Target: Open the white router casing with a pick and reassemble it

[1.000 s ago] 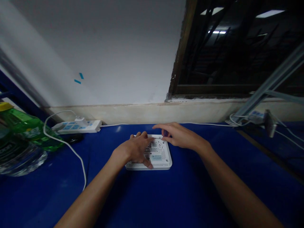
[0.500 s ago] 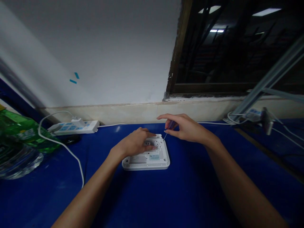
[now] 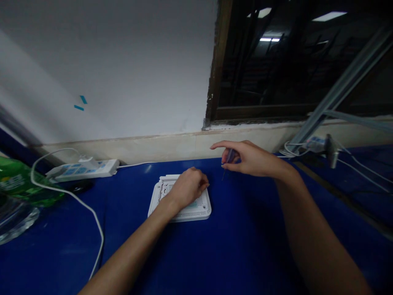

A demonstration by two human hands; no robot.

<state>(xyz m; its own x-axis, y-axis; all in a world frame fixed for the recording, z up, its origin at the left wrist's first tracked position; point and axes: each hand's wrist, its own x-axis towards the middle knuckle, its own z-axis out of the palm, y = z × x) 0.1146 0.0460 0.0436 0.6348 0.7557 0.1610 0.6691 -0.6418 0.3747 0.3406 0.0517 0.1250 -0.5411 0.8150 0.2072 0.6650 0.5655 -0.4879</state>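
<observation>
A white plastic device (image 3: 184,217) with rows of small vent holes and screw recesses in its corners lies flat on the blue table. My left hand (image 3: 189,186) rests over its right half, thumb and fingers pinched together at the back right corner. Whatever is between those fingertips is too small to make out. To the right, my right hand (image 3: 248,157) holds a thin screwdriver (image 3: 231,155) by its purplish handle, index finger stretched out. The screwdriver's shaft slants down, its tip apart from the device.
A white power strip (image 3: 106,168) with a plugged-in charger stands at the left by the wall, its white cable (image 3: 89,209) running forward over the table. Green bottles (image 3: 24,180) lie at far left. A metal post (image 3: 334,90) and a phone-like object (image 3: 331,151) are at right.
My right hand has lifted the screwdriver off the device's back right corner and moved right. My left hand has slid right across the device and closed its fingertips at that corner. The view has shifted.
</observation>
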